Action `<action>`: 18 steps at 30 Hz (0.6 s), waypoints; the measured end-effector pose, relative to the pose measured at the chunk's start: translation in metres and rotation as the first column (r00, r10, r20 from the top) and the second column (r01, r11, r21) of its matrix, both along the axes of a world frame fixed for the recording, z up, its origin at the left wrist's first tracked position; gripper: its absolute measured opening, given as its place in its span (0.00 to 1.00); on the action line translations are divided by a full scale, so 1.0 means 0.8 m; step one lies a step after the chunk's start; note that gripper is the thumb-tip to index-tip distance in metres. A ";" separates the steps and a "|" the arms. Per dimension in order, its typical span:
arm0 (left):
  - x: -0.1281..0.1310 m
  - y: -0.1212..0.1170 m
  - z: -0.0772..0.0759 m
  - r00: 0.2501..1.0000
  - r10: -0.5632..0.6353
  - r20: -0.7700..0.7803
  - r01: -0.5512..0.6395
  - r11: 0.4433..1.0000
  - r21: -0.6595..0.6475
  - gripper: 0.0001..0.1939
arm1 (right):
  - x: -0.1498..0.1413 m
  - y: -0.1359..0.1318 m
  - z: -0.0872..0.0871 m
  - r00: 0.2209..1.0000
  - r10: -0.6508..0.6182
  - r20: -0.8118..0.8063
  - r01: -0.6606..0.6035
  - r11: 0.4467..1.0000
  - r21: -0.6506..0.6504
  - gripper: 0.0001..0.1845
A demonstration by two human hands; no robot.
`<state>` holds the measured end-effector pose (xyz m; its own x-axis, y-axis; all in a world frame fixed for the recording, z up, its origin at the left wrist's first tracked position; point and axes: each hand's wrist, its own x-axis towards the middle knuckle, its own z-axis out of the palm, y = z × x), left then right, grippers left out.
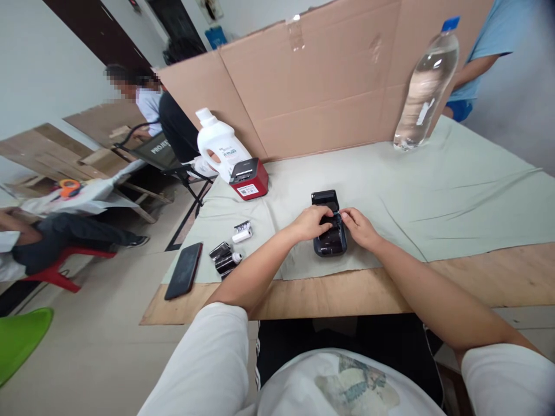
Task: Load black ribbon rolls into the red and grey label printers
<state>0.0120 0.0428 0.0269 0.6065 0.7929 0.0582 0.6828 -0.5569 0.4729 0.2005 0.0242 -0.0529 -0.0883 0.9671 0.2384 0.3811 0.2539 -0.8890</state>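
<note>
A small black hinged device (330,247), shaped like a portable printer, lies on the table cloth in front of me with its lid (323,197) raised at the far end. My left hand (311,223) reaches over it from the left, thumb and fingers bent into the opened body. At the device's right edge, close to the hinge, the fingertips of my right hand (359,227) are pinched together. What sits between those fingertips is too small to make out. To the left lie a small white roll (241,235) with a dark printed strip and some black shiny rolls (223,258).
A black phone (184,270) lies near the table's left edge. Behind stand a red and black box-shaped device (250,180), a white jug (223,141) and a tall water bottle (427,92). A cardboard partition (321,86) closes off the back. Other people sit beyond it.
</note>
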 end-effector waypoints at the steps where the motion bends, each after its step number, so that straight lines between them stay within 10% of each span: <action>1: -0.002 0.000 -0.002 0.998 0.018 0.053 -0.018 1.000 0.014 0.09 | 0.000 0.000 0.000 1.000 -0.001 -0.001 0.001 1.000 -0.001 0.29; 8: -0.022 0.014 -0.025 0.800 0.381 0.463 -0.425 0.905 -0.009 0.19 | 0.000 -0.001 0.000 1.000 -0.010 -0.020 0.010 1.000 -0.011 0.28; 12: -0.026 0.005 -0.036 0.676 0.483 0.556 -0.331 0.874 -0.356 0.28 | 0.001 0.000 -0.001 0.999 -0.021 -0.044 0.020 0.999 -0.026 0.29; 18: -0.025 -0.015 -0.059 0.576 0.473 0.667 -0.366 0.878 -0.307 0.26 | 0.002 0.001 -0.004 0.997 -0.041 -0.062 0.038 0.998 -0.058 0.30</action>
